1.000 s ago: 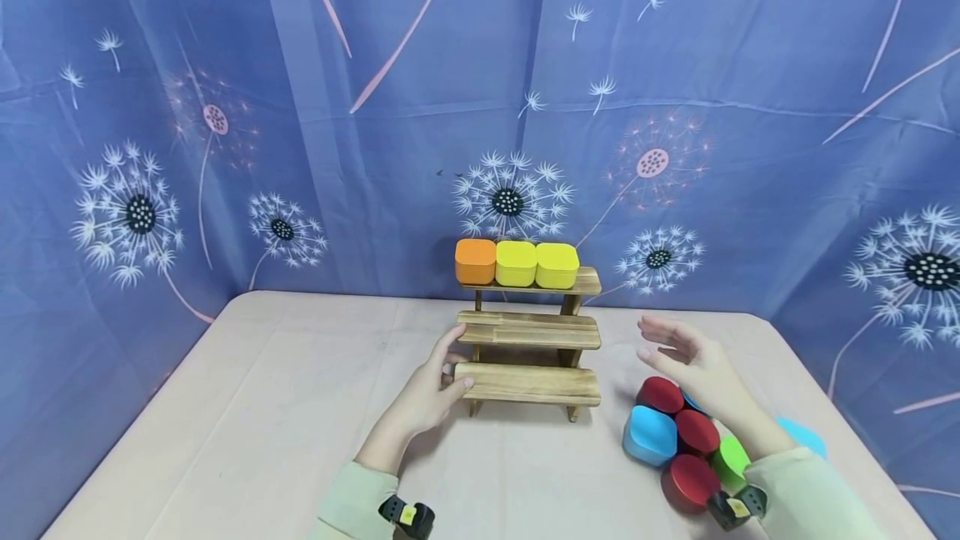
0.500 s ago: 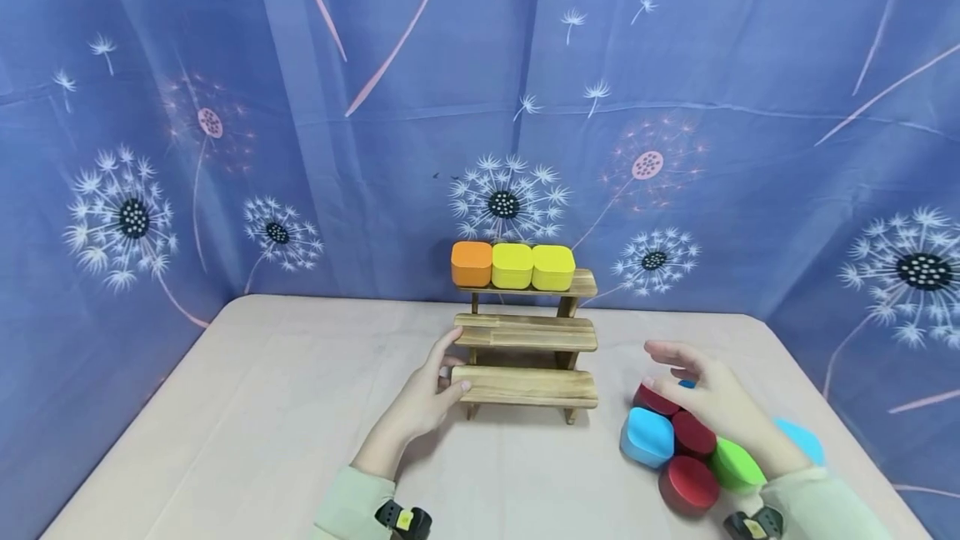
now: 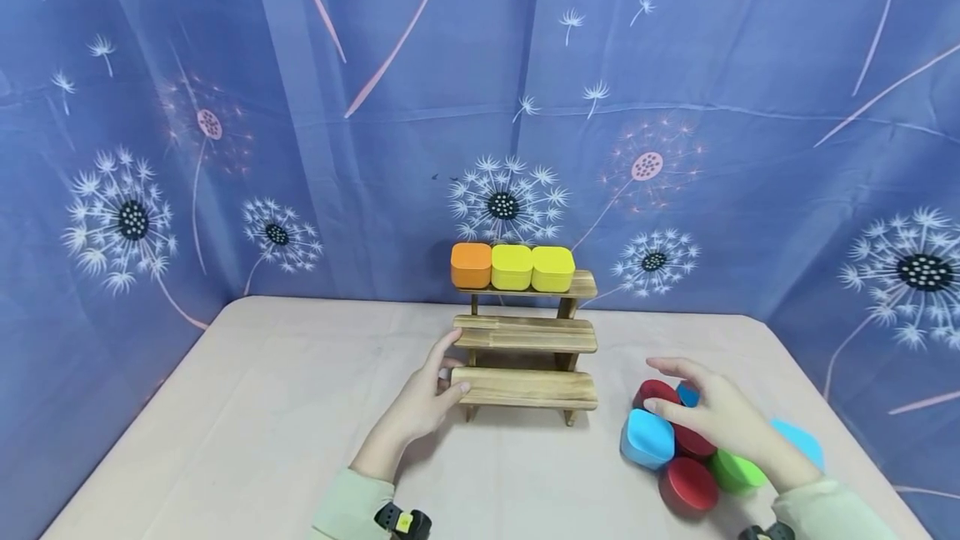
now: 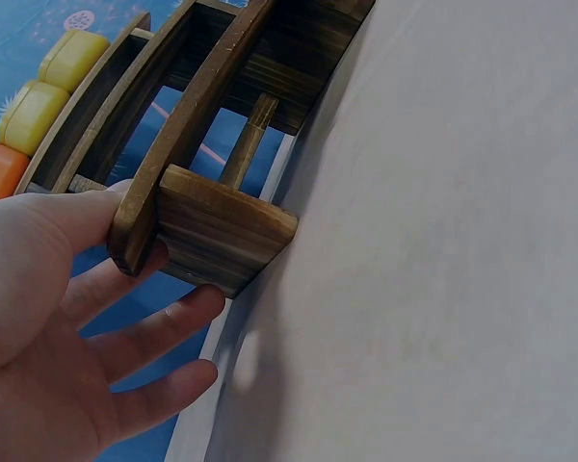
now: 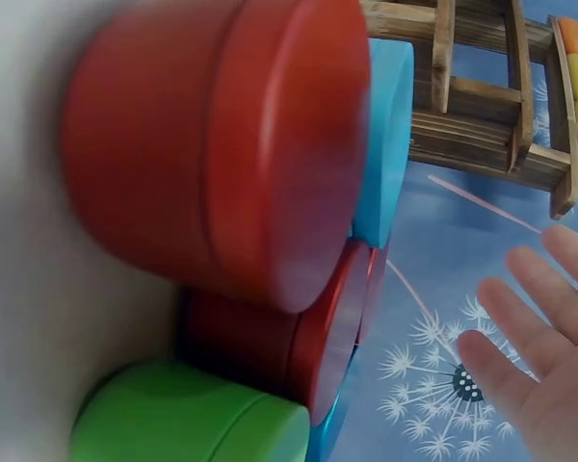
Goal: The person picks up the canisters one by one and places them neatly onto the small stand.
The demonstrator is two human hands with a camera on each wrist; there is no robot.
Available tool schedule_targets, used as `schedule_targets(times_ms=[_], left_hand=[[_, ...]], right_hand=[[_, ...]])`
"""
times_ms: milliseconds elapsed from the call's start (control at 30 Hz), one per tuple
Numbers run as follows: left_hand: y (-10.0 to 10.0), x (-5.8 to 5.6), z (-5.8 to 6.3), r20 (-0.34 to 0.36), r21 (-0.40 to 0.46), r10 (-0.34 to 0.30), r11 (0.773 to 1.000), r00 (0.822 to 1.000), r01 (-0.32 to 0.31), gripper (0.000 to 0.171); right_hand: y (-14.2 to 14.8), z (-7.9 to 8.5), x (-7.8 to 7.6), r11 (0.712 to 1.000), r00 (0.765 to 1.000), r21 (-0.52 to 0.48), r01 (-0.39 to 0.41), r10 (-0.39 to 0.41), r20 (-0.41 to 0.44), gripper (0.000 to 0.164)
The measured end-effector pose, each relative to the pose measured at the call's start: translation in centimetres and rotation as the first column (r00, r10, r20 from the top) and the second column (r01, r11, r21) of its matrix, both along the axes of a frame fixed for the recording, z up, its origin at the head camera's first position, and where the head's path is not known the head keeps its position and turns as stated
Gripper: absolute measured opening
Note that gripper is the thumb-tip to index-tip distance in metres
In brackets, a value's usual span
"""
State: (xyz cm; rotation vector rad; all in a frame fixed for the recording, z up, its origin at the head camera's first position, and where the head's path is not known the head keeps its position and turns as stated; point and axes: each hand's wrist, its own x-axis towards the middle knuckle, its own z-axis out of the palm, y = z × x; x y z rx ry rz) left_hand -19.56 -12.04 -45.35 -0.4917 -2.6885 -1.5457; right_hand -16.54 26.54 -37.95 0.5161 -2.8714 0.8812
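Observation:
A three-step wooden display stand (image 3: 525, 388) stands on the table. My left hand (image 3: 415, 407) holds the left end of its lowest step; in the left wrist view the thumb lies over the board (image 4: 178, 135) and other fingers spread below it. My right hand (image 3: 712, 411) hovers over a cluster of lidded tins at the right, holding nothing, its fingers spread in the right wrist view. Under and around it are a blue rounded-square tin (image 3: 648, 438), a red round tin (image 3: 688, 486), a green tin (image 3: 737, 472) and more red and blue ones, partly hidden by the hand.
On the top step sit an orange tin (image 3: 471, 265) and two yellow tins (image 3: 512, 267) side by side. Another blue tin (image 3: 799, 442) lies beyond my right forearm. A blue dandelion-print curtain (image 3: 390, 190) encloses the pale table (image 3: 262, 407) behind and at the sides.
My right hand has come down toward the tins, moving slightly right and nearer to me. The left hand keeps its place at the stand.

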Motion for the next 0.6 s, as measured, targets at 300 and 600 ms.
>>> schedule_targets(times_ms=[300,600], left_hand=[[0.0,0.1,0.0,0.009,0.002,-0.006,1.0,1.0,0.006,0.076],[0.0,0.0,0.1,0.014,0.003,0.0,1.0,1.0,0.0,0.075]], right_hand=[[0.2,-0.8,0.4,0.995,0.998,0.088,-0.051,0.053,-0.021,0.056],[0.3,-1.5,0.7,0.979,0.99,0.158,-0.127,0.135,-0.035,0.056]])
